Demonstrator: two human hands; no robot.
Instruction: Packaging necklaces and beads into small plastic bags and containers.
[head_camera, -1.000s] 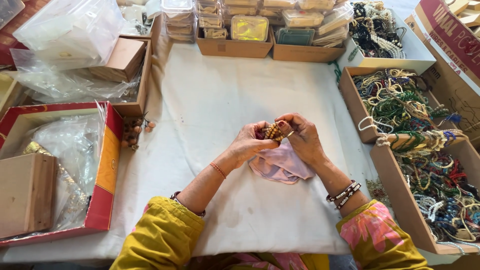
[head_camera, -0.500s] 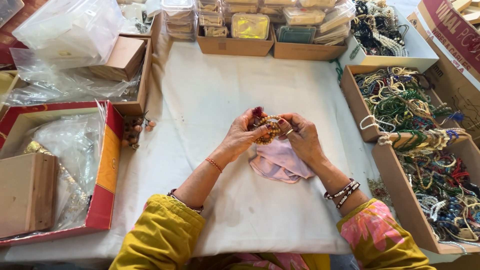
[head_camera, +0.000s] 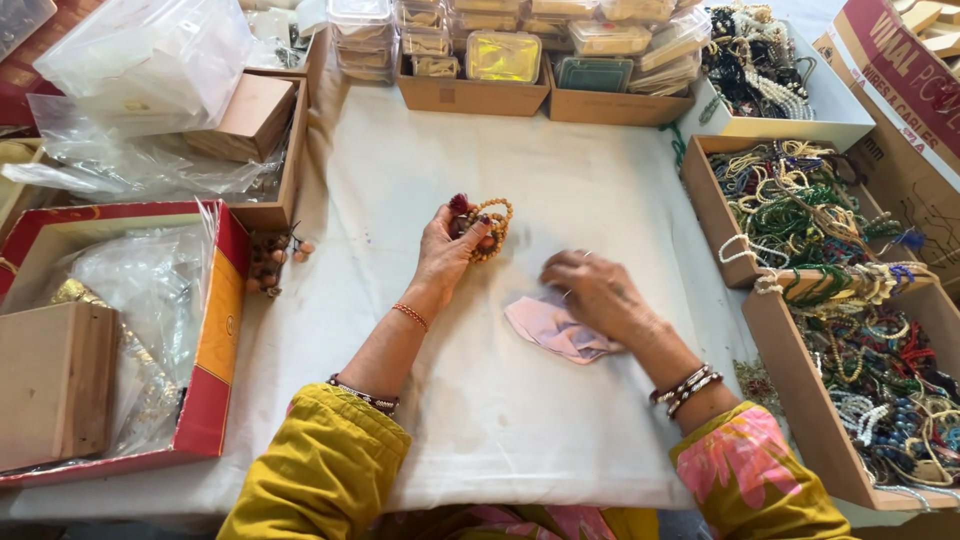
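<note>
Nearest the camera are two mustard-yellow sleeves, the right one with a pink flower print, and both forearms reach out over a table covered in a white cloth (head_camera: 520, 420). The right wrist carries a stack of dark and silver bangles; the left wrist has a thin orange thread bracelet.

The right hand (head_camera: 595, 290) lies palm-down with its fingers spread loosely, resting on the upper edge of a small crumpled pale-pink fabric pouch (head_camera: 555, 330) that sits flat on the cloth. It presses on the pouch rather than gripping it — the fingers are not closed around anything.

The left hand (head_camera: 450, 250) is raised a little farther out, its fingers curled closed around a looped string of tan wooden beads with a dark red tassel (head_camera: 485, 222). The loop stands out to the right of the fingertips, the tassel above the thumb, well apart from the pouch.

To the left lies a red-sided cardboard tray (head_camera: 225, 320) holding clear plastic bags and a plain brown box, with a small cluster of brown beads (head_camera: 270, 262) on the cloth just beside its corner. On the right stand open cardboard boxes (head_camera: 800, 400) heaped with green, white, red and blue bead necklaces. Farthest off, along the table's back edge, shallow cardboard trays carry stacked clear plastic lidded containers (head_camera: 500, 55) — one with yellow contents.
</note>
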